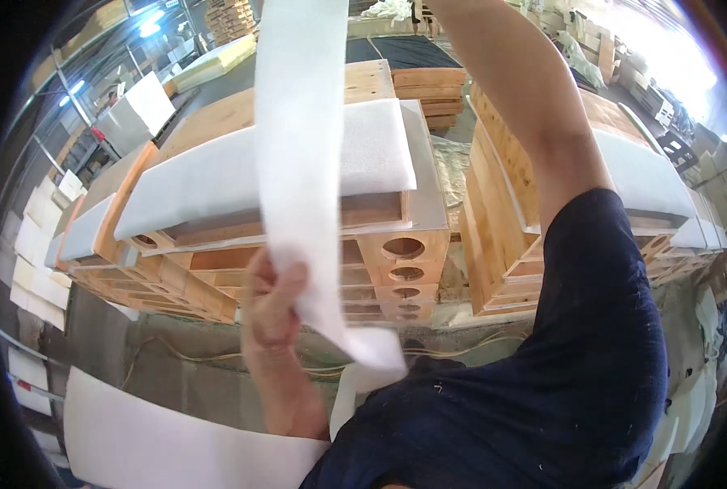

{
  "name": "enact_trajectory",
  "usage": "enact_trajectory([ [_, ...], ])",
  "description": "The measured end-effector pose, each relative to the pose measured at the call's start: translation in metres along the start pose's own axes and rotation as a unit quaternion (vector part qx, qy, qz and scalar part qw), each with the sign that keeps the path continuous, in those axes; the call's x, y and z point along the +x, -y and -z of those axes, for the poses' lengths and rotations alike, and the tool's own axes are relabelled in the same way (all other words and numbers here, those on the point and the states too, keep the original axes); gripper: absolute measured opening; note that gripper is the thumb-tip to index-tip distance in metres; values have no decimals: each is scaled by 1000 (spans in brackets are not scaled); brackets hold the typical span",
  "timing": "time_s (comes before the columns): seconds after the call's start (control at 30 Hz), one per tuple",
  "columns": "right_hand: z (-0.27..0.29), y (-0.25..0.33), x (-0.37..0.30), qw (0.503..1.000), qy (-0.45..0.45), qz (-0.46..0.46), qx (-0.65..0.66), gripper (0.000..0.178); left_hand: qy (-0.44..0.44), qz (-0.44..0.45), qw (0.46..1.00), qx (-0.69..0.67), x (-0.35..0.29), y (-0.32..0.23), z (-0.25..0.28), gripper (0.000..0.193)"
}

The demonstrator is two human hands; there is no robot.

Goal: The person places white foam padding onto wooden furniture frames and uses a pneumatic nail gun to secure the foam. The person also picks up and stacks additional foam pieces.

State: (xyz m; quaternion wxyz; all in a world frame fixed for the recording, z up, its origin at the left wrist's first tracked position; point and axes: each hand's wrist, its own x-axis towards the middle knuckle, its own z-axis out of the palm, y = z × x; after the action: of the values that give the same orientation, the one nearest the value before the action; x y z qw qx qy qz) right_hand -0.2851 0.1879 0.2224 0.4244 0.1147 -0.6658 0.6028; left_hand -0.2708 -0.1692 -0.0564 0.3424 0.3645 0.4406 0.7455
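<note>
A long white strip of foam-like sheet (302,147) hangs upright in front of me, running out past the top edge; its lower end curls toward my body. My left hand (275,297), slightly blurred, is closed on the strip's left edge low down, thumb in front. My right arm reaches up and out of the top edge, so that hand is hidden from view. Behind the strip stands a stack of wooden frames (371,244) with round holes in their ends. White padding (208,183) covers the front part of its top.
Another padded wooden stack (494,212) stands to the right, across a narrow gap. A white sheet (176,440) sticks out at lower left beside me. Thin hoses (192,356) lie on the floor before the stacks. More boards and foam pieces fill the background.
</note>
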Motion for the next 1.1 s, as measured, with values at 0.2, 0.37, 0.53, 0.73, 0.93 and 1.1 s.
enact_trajectory([
  [0.2, 105, -110, 21, 994, -90, -31, 49, 23, -15, -3, 994, 112, 44, -24, -28, 41],
  [0.37, 197, -201, 40, 988, -31, -138, 66, 26, -10, 39, 990, 138, 94, -15, -45, 42],
  [0.53, 227, -254, 23, 967, -73, -242, -22, 28, -53, 84, 987, 129, 137, 3, -55, 33],
  [0.73, 283, -340, 40, 933, -19, -325, -151, 25, -54, 144, 975, 159, 168, 21, -64, 32],
  [0.93, 292, -372, 28, 924, 5, -303, -235, 29, -77, 127, 963, 224, 183, 18, -81, 49],
  [1.1, 285, -369, 12, 903, -9, -361, -231, 27, -53, 116, 966, 225, 186, 18, -85, 60],
])
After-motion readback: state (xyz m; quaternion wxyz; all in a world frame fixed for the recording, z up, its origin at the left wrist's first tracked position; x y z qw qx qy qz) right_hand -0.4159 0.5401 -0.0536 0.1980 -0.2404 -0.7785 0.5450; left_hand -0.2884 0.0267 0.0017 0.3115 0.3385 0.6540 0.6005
